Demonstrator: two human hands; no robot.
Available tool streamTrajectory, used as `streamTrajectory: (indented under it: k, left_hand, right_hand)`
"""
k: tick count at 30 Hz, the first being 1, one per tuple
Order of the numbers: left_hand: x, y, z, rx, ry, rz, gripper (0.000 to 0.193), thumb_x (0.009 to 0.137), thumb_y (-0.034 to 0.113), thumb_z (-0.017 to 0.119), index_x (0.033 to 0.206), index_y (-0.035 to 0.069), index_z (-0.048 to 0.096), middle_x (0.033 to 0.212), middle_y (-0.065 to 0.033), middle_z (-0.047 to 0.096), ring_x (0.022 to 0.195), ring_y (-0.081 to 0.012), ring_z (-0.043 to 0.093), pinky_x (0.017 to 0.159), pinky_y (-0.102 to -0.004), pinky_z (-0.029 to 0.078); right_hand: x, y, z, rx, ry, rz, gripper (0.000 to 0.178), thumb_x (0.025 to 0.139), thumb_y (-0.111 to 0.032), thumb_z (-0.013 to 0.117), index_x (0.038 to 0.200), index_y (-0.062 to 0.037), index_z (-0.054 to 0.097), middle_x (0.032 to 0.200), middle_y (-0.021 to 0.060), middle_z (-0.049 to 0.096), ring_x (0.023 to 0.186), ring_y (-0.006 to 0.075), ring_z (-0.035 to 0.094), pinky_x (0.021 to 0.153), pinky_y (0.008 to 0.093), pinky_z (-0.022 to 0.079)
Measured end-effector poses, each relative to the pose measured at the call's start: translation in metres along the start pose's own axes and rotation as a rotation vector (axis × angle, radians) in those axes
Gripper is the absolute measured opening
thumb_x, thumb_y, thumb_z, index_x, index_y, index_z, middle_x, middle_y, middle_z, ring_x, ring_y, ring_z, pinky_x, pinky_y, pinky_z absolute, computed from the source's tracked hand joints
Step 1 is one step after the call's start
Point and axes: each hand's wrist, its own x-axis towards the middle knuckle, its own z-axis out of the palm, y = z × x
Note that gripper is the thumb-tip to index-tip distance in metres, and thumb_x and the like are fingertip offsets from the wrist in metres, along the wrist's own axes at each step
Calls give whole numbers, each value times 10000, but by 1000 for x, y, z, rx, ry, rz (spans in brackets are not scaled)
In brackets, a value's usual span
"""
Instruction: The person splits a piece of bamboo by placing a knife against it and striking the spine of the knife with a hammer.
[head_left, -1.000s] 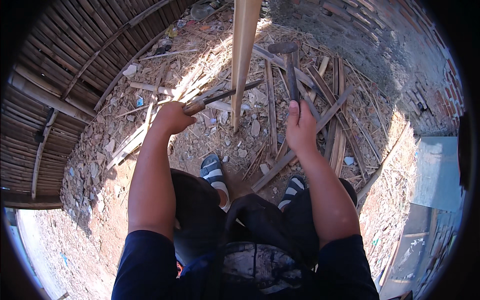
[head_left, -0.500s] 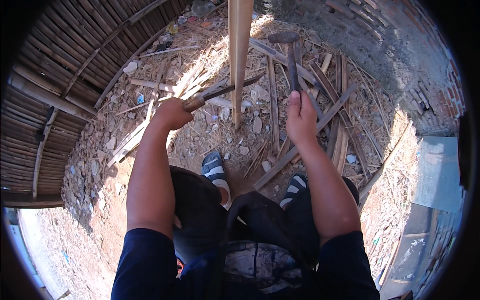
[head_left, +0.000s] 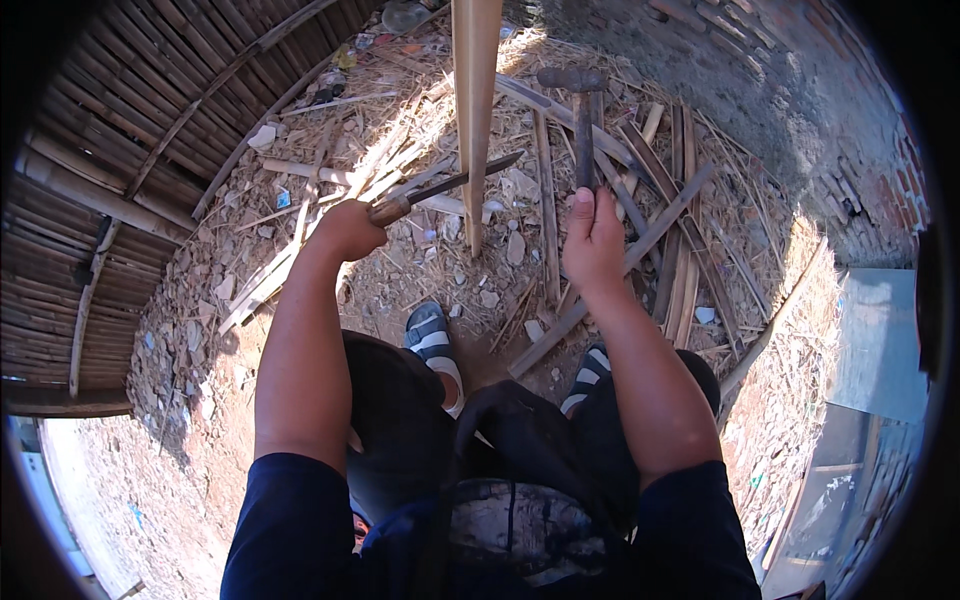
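Observation:
My left hand (head_left: 348,230) is closed around the wooden handle of a long-bladed knife (head_left: 437,188). Its dark blade points up to the right and meets an upright split bamboo pole (head_left: 474,110), which rises from the ground between my hands. In my right hand (head_left: 592,240) is a hammer (head_left: 583,128), gripped by its handle, with the dark head at the far end. The hammer head is to the right of the pole, apart from it and from the blade.
Bamboo and wood strips (head_left: 690,230) lie crossed over the rubble on the right. More pale strips (head_left: 290,260) lie to the left. A slatted bamboo wall (head_left: 110,170) stands at left, a brick wall (head_left: 780,90) at right. My sandalled feet (head_left: 432,340) are below the pole.
The right hand and hammer have shifted slightly, and the hammer head has turned. The knife blade is still against the pole, with the left hand almost where it was.

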Motion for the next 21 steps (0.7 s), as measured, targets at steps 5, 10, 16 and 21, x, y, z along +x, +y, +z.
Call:
streamTrajectory:
  k: [5,10,16,21]
  left_hand:
    - [8,1,1,-15,2,-25,432,744,284,711,1084,20,750,1063,-240,734,998,-374,716,893,-427,566]
    - [13,-13,9,-2,-25,-34,428,744,273,712,1078,8,747,1059,-246,733,1002,-375,714,889,-430,563]
    - [12,-8,8,-35,-18,-15,432,734,273,720,1084,21,749,1051,-236,737,994,-372,715,887,-433,561]
    - [8,-2,5,30,-40,5,436,739,282,713,1098,36,748,1073,-223,738,1011,-366,712,911,-429,557]
  right_hand:
    - [-8,58,25,-383,-258,104,446,1072,-435,452,998,-15,582,819,247,673,861,472,672,740,583,481]
    - [5,25,9,-300,-165,61,472,1070,-466,443,1001,-22,589,835,248,673,866,471,664,761,588,480]
    - [9,-1,8,26,64,1,470,1065,-473,462,1017,-24,593,806,241,671,823,484,656,732,580,487]
    - [5,49,25,-341,-279,81,465,1046,-473,504,1076,-23,613,818,249,686,839,485,671,735,565,505]
